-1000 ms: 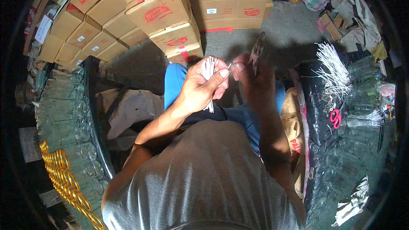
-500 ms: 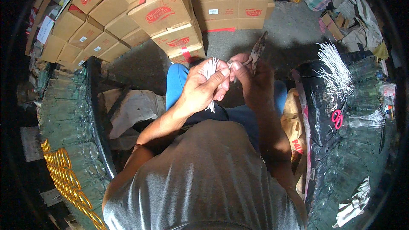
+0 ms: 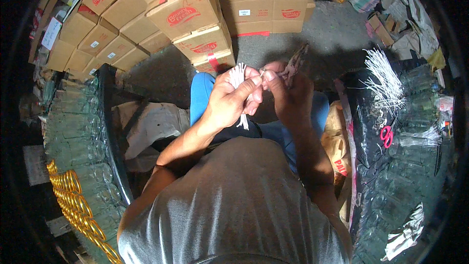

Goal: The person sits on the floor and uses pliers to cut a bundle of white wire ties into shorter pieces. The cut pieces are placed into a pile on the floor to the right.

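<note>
My left hand (image 3: pixel 228 95) is closed round a bundle of thin white wick-like cords (image 3: pixel 239 76), whose ends stick out above and below the fingers. My right hand (image 3: pixel 288 90) is closed close beside it. Thumbs and fingertips of both hands pinch at a tiny pale piece (image 3: pixel 263 74) between them, too small to make out. From the right hand a dark, worn, narrow thing (image 3: pixel 296 62) juts up and away; its kind is unclear, its lower part hidden by the fingers. Both hands are over my lap, in front of my blue trousers (image 3: pixel 201 95).
On the right stand a loose pile of white cords (image 3: pixel 383 76), pink-handled scissors (image 3: pixel 387 137) and rows of clear glasses (image 3: pixel 405 181). More glasses (image 3: pixel 75 122) and gold rings (image 3: pixel 73 195) line the left. Cardboard boxes (image 3: pixel 183 12) are stacked ahead; a brown paper sack (image 3: pixel 336 142) is beside my right leg.
The dark narrow thing in my right hand has tipped slightly downward. My left hand and its cords have shifted a little to the left; both hands keep their hold.
</note>
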`<state>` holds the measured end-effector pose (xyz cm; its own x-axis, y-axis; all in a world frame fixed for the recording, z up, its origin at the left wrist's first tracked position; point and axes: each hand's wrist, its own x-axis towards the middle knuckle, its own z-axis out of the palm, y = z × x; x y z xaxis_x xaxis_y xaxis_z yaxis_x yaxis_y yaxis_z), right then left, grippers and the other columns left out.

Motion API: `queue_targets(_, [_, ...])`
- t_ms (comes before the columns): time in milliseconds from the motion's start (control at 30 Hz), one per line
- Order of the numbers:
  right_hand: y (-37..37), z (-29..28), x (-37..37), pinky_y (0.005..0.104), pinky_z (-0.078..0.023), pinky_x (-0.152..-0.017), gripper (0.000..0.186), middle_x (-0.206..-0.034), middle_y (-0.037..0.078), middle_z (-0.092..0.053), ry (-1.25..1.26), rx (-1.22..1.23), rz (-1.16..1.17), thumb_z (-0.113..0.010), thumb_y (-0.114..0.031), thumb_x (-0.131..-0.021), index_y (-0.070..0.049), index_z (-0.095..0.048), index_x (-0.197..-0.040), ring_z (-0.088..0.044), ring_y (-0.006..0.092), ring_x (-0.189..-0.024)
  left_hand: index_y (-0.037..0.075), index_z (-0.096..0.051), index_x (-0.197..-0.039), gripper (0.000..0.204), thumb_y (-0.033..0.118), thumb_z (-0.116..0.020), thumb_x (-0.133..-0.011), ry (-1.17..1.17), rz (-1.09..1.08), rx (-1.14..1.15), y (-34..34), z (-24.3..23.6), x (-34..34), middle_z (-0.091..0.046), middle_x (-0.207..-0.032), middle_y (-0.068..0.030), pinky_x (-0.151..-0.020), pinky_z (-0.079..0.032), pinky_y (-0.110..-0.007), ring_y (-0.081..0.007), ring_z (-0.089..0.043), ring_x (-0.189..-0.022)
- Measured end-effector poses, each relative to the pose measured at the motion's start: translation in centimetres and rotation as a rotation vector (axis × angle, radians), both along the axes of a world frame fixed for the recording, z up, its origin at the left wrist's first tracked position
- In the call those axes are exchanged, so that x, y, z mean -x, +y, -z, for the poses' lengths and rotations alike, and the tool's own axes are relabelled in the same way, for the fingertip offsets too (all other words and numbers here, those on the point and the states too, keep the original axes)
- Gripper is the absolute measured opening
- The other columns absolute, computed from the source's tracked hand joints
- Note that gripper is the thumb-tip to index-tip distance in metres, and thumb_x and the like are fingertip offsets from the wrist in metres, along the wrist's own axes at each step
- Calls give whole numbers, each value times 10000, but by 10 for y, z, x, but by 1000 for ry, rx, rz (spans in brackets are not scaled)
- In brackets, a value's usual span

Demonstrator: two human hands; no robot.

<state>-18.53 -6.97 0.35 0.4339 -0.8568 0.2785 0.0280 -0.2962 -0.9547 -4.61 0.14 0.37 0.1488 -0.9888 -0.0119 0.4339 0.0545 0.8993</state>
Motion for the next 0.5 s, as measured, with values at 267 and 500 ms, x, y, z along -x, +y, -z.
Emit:
queue_targets(267, [-2, -1, -3, 382, -515, -642, 175, -783, 167, -651, 89, 247, 95, -662, -170, -900, 0, -620, -917, -676, 320, -732, 4, -556, -955, 103, 99, -530, -985, 26, -32, -3, 0, 2, -7, -600, -673, -67, -418, -376, -238, -105, -490, -461])
queue_targets(500, [-11, -13, 40, 453, -457, -583, 299, -722, 186, -577, 597, 437, -51, -680, -245, -886, -11, -527, -778, -596, 378, -665, 19, -539, -978, 101, 118, -556, -986, 25, -96, 61, 0, -2, -15, -584, -695, -50, -456, -398, -237, -94, -485, -504])
